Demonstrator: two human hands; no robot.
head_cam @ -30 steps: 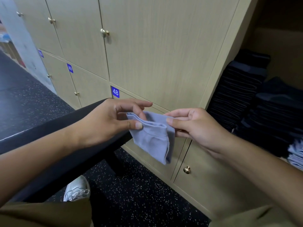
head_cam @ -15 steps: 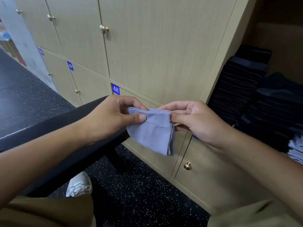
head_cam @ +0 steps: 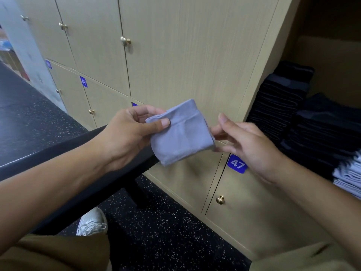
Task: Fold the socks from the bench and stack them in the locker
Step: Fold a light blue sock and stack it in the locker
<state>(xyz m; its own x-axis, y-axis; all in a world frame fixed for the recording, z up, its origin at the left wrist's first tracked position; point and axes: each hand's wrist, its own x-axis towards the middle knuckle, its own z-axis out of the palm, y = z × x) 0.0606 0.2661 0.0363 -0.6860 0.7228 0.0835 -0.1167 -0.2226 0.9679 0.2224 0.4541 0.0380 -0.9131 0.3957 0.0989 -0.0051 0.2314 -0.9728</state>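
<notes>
A folded light grey-blue sock (head_cam: 180,133) hangs in the air in front of the lockers. My left hand (head_cam: 129,132) pinches its upper left corner between thumb and fingers. My right hand (head_cam: 246,145) is at the sock's right edge with its fingers spread and nearly straight, their tips touching or almost touching the fabric. The open locker (head_cam: 322,59) at the right holds tall stacks of dark folded socks (head_cam: 281,100) and a low stack of light grey-blue socks (head_cam: 349,177). The black bench (head_cam: 29,122) lies at the left under my left arm.
Shut tan locker doors (head_cam: 175,55) with brass knobs fill the wall ahead; blue number tags read 49 and 47 (head_cam: 236,163). A dark speckled floor (head_cam: 166,231) lies below. A white shoe (head_cam: 91,222) shows near the bench leg.
My right hand has let go of the sock's edge and opened its fingers. The left hand has swung the sock up and to the right.
</notes>
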